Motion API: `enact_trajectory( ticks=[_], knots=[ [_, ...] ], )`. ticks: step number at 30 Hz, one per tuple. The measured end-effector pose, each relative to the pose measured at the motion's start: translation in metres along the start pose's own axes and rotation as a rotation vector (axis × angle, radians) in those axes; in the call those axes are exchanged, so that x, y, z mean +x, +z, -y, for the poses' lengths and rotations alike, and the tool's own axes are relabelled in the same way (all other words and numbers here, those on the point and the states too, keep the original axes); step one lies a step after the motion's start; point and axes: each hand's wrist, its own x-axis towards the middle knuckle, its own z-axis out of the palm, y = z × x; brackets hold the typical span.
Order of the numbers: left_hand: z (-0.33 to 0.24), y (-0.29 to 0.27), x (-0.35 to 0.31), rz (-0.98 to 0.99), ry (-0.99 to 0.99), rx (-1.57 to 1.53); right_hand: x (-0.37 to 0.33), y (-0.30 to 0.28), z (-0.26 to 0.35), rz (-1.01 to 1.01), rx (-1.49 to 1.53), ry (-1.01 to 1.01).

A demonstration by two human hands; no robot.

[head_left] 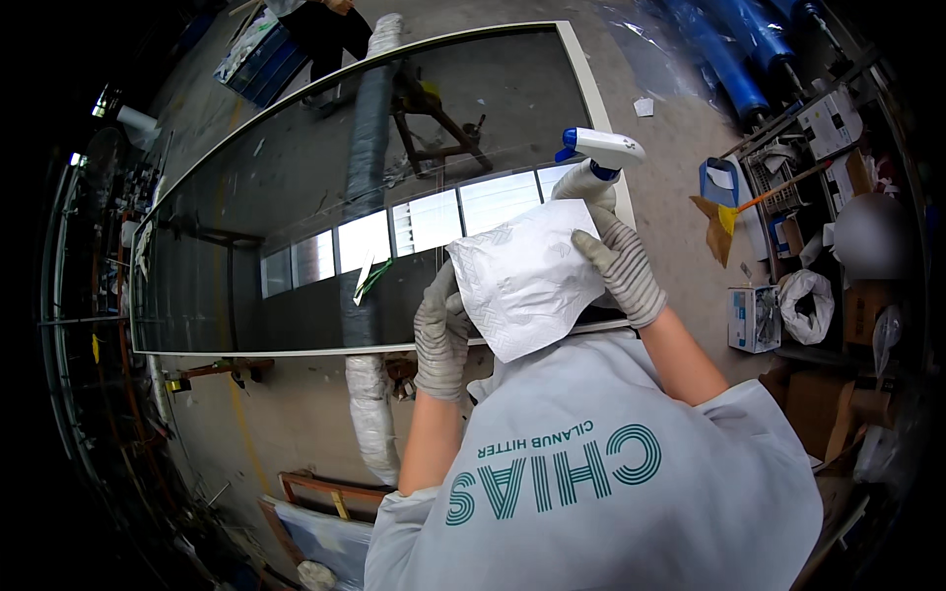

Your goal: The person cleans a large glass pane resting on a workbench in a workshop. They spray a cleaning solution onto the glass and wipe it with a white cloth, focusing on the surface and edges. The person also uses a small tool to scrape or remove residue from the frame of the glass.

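Note:
A white embossed paper towel [532, 281] is spread out in front of my chest, between my two hands. My right hand [628, 268], in a grey striped work glove, pinches its right edge with the thumb on top. At the left edge, my left hand [440, 337], gloved alike, grips the towel, its fingertips partly hidden behind it. Just beyond the towel stands a spray bottle with a white and blue trigger head [603, 150]; its body is mostly covered. Beneath lies a large dark glass panel in a white frame [251, 352], reflecting bright windows.
Padded, wrapped supports [371, 419] carry the panel. A green-tied white strip [367, 280] lies on the glass. Past the far edge are another person's dark-clothed legs [320, 34] and a blue crate [266, 64]. On the right are a broom [724, 222], boxes [754, 318] and blue-wrapped rolls [724, 64].

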Motion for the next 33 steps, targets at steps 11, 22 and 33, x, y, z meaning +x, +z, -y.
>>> enact_trajectory(
  ticks=[11, 22, 33],
  knots=[
    [0.001, 0.026, -0.015, -0.113, 0.282, 1.056, -0.007, -0.011, -0.006, 0.116, -0.167, -0.065],
    [0.006, -0.003, -0.014, -0.126, 0.317, 1.018, -0.023, -0.018, 0.003, 0.300, -1.251, -0.394],
    [0.024, 0.041, -0.024, 0.051, 0.136, 0.756, -0.040, 0.008, -0.004, 0.364, -0.490, -0.249]
  ],
)
